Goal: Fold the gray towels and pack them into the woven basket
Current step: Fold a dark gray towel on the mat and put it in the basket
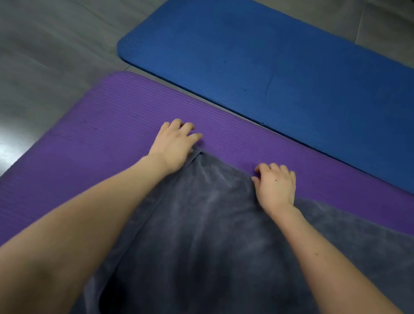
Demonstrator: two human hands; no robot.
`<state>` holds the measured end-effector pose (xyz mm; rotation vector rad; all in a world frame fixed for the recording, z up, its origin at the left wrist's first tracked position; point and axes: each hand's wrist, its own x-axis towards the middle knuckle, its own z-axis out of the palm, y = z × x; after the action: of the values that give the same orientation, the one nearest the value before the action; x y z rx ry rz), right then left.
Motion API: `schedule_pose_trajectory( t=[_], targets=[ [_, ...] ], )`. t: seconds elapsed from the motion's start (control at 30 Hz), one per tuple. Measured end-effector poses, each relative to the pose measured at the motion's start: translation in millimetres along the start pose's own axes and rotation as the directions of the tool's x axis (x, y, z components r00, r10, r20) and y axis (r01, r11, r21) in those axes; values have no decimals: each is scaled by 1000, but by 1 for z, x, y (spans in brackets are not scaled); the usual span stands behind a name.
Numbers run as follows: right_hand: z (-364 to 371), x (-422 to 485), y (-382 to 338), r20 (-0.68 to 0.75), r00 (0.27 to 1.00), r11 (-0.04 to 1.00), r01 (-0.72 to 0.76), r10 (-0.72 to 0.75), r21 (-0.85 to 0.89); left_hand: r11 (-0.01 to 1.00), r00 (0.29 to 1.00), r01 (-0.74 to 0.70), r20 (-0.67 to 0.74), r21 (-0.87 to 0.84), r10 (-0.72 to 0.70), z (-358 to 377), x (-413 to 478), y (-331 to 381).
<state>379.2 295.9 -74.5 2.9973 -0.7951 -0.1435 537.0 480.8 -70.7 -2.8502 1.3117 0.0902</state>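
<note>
Purple mat on grey floor, blue mat beyond; gray towel spread upon the purple, likely soft, light and limp; right grip pinching its far hem; left grip curled at the far corner, hold unclear; best lifted by corners.

Bare forearms, left hand, right hand with possibly a small mole

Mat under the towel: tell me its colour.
Purple, finely ribbed mat beneath the gray towel; seen in the head view.
</note>
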Motion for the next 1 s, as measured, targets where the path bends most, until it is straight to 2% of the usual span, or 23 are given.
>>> schedule_pose_trajectory(
  t=[0.1, 0.2, 0.33, 0.4, 0.47, 0.57, 0.63, 0.7, 0.83, 1.0],
  targets=[
    [1, 7, 6, -32, 996, 997, 79, -78, 20, 995, 997, -38, 74, 91, 31, -4, 18, -8],
    [-4, 24, 4, -158, 986, 999, 49, -50, -6, 993, 997, 73, 13, 96, -74, -8, 29, -17],
    [1, 34, -14, -62, 998, 998, -8, 4, -66, 978, 976, 209, -61, 15, -208, -7, 25, -14],
    [3, 21, -22, -114, 993, 1000, -12, 12, 0, 961, 951, 270, -142, -57, -276, -8, 8, -9],
    [2, -8, -29, -224, 975, 994, 27, -3, 103, 946, 931, 308, -171, -102, -322, -9, -19, -5],
    [7, -66, -37, -323, 945, 979, 117, -57, 168, 964, 963, 258, -62, -60, -261, -3, -57, 6],
    [17, -102, -36, -278, 954, 974, 158, -108, 164, 976, 977, 212, 10, -42, -212, 1, -65, 10],
    [30, -125, -28, -173, 974, 975, 171, -145, 146, 982, 980, 190, 54, -8, -190, 1, -58, 10],
    [47, -136, -11, 6, 984, 975, 175, -178, 135, 984, 977, 152, 138, 92, -164, -4, -38, 14],
    [47, -137, -11, 26, 985, 977, 164, -169, 136, 961, 968, 251, 45, -119, -248, -8, -29, 26]
  ],
)
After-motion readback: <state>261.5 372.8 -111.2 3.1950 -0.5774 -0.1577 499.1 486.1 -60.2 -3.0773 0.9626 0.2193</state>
